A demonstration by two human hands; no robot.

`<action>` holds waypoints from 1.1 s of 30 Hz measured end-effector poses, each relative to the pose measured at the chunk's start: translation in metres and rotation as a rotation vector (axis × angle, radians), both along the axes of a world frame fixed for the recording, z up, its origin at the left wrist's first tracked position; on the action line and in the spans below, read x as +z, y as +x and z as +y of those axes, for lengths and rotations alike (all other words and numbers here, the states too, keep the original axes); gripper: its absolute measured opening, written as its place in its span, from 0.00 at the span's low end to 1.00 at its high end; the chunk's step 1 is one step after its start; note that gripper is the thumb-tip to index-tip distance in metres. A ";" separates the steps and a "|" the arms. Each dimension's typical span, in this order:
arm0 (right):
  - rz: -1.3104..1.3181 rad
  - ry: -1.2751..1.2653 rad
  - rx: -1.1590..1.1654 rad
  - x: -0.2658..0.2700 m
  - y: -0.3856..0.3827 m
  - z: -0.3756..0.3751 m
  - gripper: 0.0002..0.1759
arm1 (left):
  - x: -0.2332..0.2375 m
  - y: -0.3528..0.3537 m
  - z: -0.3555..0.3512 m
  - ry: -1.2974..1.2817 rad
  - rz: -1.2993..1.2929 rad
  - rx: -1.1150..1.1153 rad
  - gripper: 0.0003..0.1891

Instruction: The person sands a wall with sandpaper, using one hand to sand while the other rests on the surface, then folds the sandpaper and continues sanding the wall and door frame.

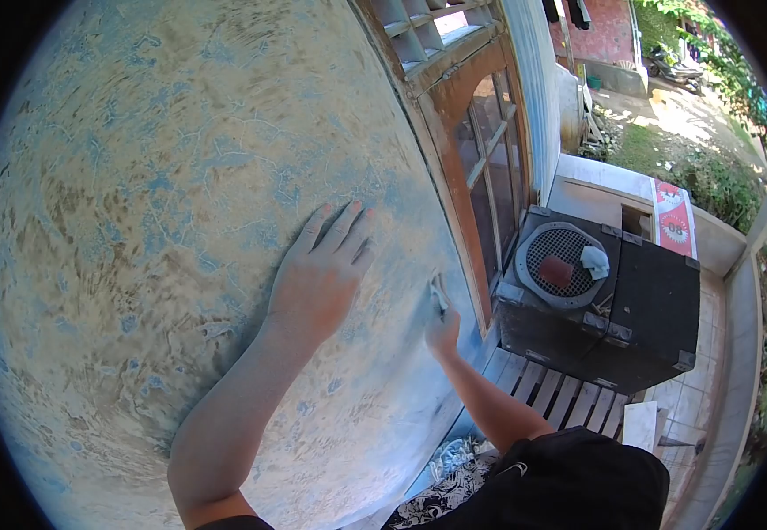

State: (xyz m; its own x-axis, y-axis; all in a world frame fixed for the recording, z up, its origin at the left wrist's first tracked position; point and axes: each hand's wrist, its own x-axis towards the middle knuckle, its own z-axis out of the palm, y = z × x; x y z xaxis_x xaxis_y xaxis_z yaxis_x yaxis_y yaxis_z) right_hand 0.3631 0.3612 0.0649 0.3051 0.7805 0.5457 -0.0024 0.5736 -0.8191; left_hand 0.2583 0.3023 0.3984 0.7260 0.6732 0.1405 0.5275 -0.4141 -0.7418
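Note:
My left hand (326,274) lies flat against a wall (180,177) of worn, patchy beige and blue paint, its fingers stretched upward and holding nothing. Lower and to the right, my right hand (442,334) is closed around a small pale flat piece (438,290). That piece is at the wall surface, close to the wooden window frame (463,238). Its exact kind is too small to make out. Whitish dust coats my left hand and forearm.
A black speaker box (648,300) stands right of the window, with a round grille (535,256), a reddish block (555,271) and a crumpled white piece (594,261) on top. Below is a slatted bench (542,389). A low wall (736,353) borders the tiled porch.

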 end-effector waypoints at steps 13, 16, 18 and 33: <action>-0.223 0.284 -0.034 0.039 -0.011 -0.015 0.23 | -0.004 -0.001 0.004 0.035 0.005 -0.011 0.22; 0.109 -0.126 -0.087 0.030 -0.005 0.021 0.25 | -0.001 0.000 0.002 0.024 0.015 0.010 0.23; 0.467 -0.462 0.043 0.063 0.007 0.035 0.25 | -0.001 0.000 0.003 0.006 0.010 0.018 0.23; 0.355 -0.069 -0.149 0.129 -0.008 0.035 0.24 | -0.008 -0.001 -0.004 0.054 0.031 0.113 0.34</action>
